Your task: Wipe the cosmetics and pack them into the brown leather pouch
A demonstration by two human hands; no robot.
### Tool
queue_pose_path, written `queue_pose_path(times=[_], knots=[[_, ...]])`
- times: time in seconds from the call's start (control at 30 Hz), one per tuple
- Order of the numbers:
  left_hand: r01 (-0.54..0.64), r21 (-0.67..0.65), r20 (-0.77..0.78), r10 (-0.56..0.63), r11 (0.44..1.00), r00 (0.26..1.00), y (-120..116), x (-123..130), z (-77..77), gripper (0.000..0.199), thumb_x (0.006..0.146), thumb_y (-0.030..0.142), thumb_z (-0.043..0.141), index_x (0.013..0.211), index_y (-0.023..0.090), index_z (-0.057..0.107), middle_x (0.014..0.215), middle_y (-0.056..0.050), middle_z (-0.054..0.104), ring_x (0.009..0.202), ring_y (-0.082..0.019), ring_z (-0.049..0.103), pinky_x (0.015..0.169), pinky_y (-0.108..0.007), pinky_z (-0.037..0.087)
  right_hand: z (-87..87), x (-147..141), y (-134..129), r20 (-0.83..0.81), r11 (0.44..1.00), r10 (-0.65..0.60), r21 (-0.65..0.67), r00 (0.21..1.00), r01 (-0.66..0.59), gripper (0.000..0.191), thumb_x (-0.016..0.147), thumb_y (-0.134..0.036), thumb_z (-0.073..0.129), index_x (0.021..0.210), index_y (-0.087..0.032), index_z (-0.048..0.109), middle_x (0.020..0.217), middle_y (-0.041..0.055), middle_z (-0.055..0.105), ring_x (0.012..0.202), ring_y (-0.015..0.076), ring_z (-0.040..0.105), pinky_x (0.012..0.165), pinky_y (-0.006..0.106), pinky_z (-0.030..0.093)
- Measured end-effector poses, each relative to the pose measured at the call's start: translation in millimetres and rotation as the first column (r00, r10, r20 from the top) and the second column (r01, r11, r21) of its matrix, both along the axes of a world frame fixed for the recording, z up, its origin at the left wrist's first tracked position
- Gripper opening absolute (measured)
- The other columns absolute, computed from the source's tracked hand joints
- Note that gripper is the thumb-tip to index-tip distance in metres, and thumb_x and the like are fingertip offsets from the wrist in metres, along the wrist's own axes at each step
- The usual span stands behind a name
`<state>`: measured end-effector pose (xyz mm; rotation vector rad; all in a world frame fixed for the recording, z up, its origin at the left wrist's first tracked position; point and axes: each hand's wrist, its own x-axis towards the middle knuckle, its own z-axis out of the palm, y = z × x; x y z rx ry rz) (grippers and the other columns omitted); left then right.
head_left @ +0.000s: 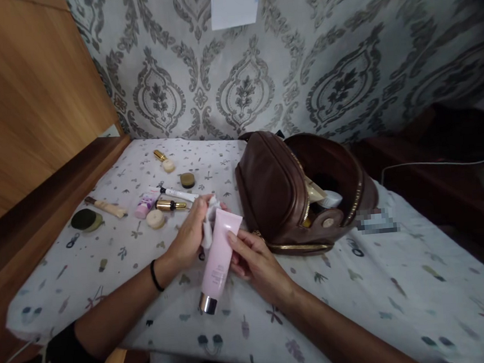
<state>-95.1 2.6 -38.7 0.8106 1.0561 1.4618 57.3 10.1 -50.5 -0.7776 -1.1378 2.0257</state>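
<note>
Since cosmetics lie both outside and inside the bag, table: white patterned tablecloth (362,295) covers it, work looks partway
Bag: dark brown leather bag with gold zips (268,185), unzipped, right of centre; cream tube (316,192) and white container (332,199) inside, probably not dealt with
Hands: right hand (258,265) grasping shiny pink plastic tube with silver cap (218,257); left hand (189,234) pinching crumpled white tissue (207,233)
Pink tube: left of bag, above tablecloth, cap toward person; tissue at flat end, contact unclear, handling looks unfinished
Set out, left side: dark-lidded round jar (85,220), purple-and-white tube (145,204), gold bottle (170,205), others; possibly done, can't confirm
</note>
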Motion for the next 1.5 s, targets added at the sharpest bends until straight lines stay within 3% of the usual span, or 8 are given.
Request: queue_pose_path(times=[0.13,0.27,0.53,0.73,0.87,1.07,1.27,1.5], knots=[[0.213,-0.032,-0.277,-0.214,0.976,0.937,-13,11,4.8,0.057,0.088,0.064,0.062,0.126,0.022,0.057,0.087,-0.001,0.069,0.065,-0.014,0.065,0.061,-0.025,0.051,-6.0,0,2,-0.009,0.995,-0.071,0.065,0.997,0.072,0.045,0.075,-0.059,0.08,0.077,-0.018,0.062,0.054,-0.0071,0.048,0.041,0.0047,0.042,0.038,0.017,0.029],[0.371,-0.049,-0.292,-0.369,0.927,0.882,-22,13,10.7,0.045,0.088,0.055,0.066,0.113,0.018,0.056,0.074,0.001,0.063,0.063,-0.014,0.064,0.058,-0.024,0.049,-5.9,4,5,-0.019,0.981,-0.142,0.132,0.99,0.143,0.047,0.077,-0.063,0.077,0.088,-0.018,0.066,0.055,-0.0062,0.052,0.043,0.0073,0.047,0.039,0.018,0.036],[0.496,-0.136,-0.364,-0.509,0.858,0.78,-45,-16,13.9,0.038,0.078,0.036,0.08,0.105,0.016,0.063,0.095,-0.003,0.067,0.08,-0.015,0.06,0.064,-0.023,0.048,9.3,6,-6,-0.065,0.955,-0.085,0.281,0.994,0.1,0.04,0.087,-0.057,0.069,0.095,-0.018,0.067,0.057,-0.0045,0.057,0.048,0.0106,0.055,0.048,0.023,0.049],[0.491,-0.266,-0.307,-0.556,0.83,0.773,-58,-29,25.1,0.042,0.071,0.044,0.082,0.096,0.013,0.068,0.06,0.002,0.062,0.05,-0.008,0.048,0.046,-0.018,0.034,14.8,13,-3,-0.151,0.944,-0.09,0.301,0.984,0.133,0.041,0.083,-0.054,0.075,0.102,-0.018,0.072,0.065,-0.004,0.055,0.052,0.0074,0.049,0.045,0.018,0.039],[0.609,-0.24,-0.089,-0.642,0.756,0.762,-67,-36,21.0,0.049,0.064,0.049,0.086,0.091,0.011,0.069,0.059,0.0,0.064,0.043,-0.007,0.049,0.04,-0.017,0.033,33.7,28,0,-0.162,0.942,0.164,0.317,0.973,-0.106,0.066,0.073,-0.047,0.086,0.131,-0.025,0.064,0.081,-0.0031,0.06,0.059,0.0081,0.052,0.051,0.019,0.043],[0.713,-0.205,0.062,-0.718,0.67,0.693,-70,-40,8.2,0.057,0.06,0.052,0.088,0.095,0.012,0.068,0.066,-0.004,0.07,0.05,-0.017,0.065,0.043,-0.022,0.047,61.3,44,-1,-0.06,0.859,0.368,0.403,0.928,-0.315,0.055,0.062,-0.026,0.092,0.109,-0.021,0.065,0.106,0.003,0.067,0.088,0.0132,0.064,0.073,0.022,0.053],[0.693,-0.265,-0.324,-0.738,0.671,0.591,-51,-21,40.5,0.053,0.062,0.044,0.088,0.104,0.016,0.07,0.073,0.001,0.069,0.061,-0.014,0.062,0.058,-0.022,0.048,62.7,44,-11,-0.022,0.924,0.184,0.346,0.983,-0.166,0.054,0.058,-0.04,0.094,0.092,-0.021,0.056,0.079,-0.0037,0.066,0.061,0.0097,0.061,0.052,0.019,0.05],[0.617,-0.105,-0.675,-0.512,0.78,0.531,-47,20,72.6,0.039,0.071,0.037,0.082,0.102,0.018,0.07,0.094,-0.002,0.073,0.093,-0.022,0.065,0.086,-0.031,0.052,74.3,49,-29,0.037,0.938,-0.012,0.347,0.999,-0.002,0.064,0.045,-0.038,0.1,0.087,-0.02,0.055,0.067,-0.0072,0.064,0.059,0.0087,0.058,0.053,0.018,0.045]])
